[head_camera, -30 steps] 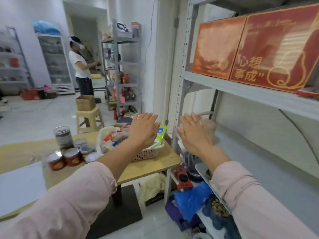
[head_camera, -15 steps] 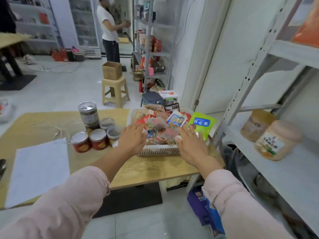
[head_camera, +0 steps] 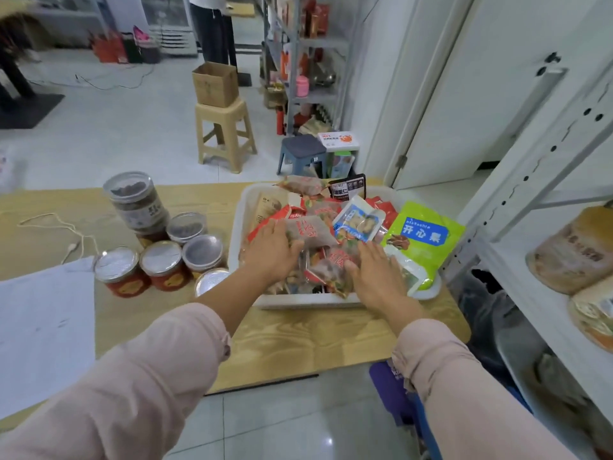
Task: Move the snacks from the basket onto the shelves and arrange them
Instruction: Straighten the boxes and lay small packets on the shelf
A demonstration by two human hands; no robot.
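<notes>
- Left hand: palm down, fingers spread and nearly straight, resting on the snack packets in the left half of the basket. The fingertips touch a brown packet with red print. I see nothing gripped.
- Right hand: likewise flat and relaxed, palm down, fingers lying on a red-edged packet near the basket's front wall. Nothing pinched that I can make out.
- Basket: white, rectangular, on the right end of the wooden table, heaped with snacks. Every packet lies inside it or leans on its rim.
- Green pouch: at the basket's right edge, tilted, overhanging the rim.
- Blue-and-white packet and black packet: toward the far side of the heap.
- Shelf: white metal, just right of the table. Two blurred tubs sit on it.
- Jars: clustered left of the basket, with a tall jar behind the red ones.
- White sheet: on the table's left part.
- Beige stool bearing a cardboard box: on the floor beyond.
</notes>
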